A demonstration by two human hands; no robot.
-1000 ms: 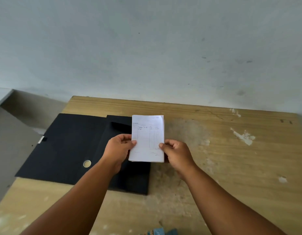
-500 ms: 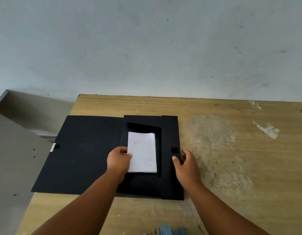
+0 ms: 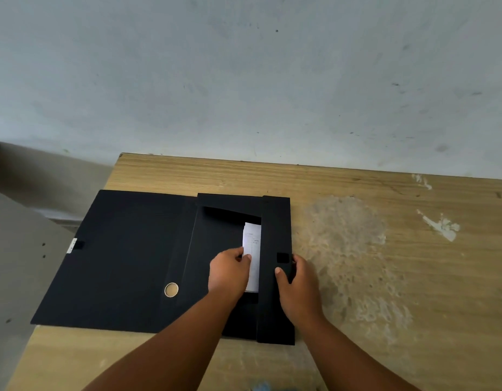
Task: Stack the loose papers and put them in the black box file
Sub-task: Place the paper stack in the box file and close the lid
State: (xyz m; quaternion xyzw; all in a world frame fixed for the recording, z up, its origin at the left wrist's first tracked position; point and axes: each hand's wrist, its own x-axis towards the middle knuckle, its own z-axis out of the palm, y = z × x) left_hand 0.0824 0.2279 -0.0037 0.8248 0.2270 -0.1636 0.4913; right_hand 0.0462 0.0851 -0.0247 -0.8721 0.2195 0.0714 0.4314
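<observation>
The black box file lies open on the wooden table, its lid spread flat to the left. A white stack of papers sits inside the file's tray, partly hidden by the raised right side flap. My left hand pinches the left edge of the papers. My right hand grips that right flap near its small square slot, thumb on the inner face.
The wooden table has worn pale patches to the right of the file. A grey wall stands behind the table's far edge. The file's lid overhangs the table's left edge above a grey floor. A round finger hole marks the file's spine.
The papers went from held upright in both hands down into the file tray. My right hand moved to the right flap and has folded it up over the papers' right side.
</observation>
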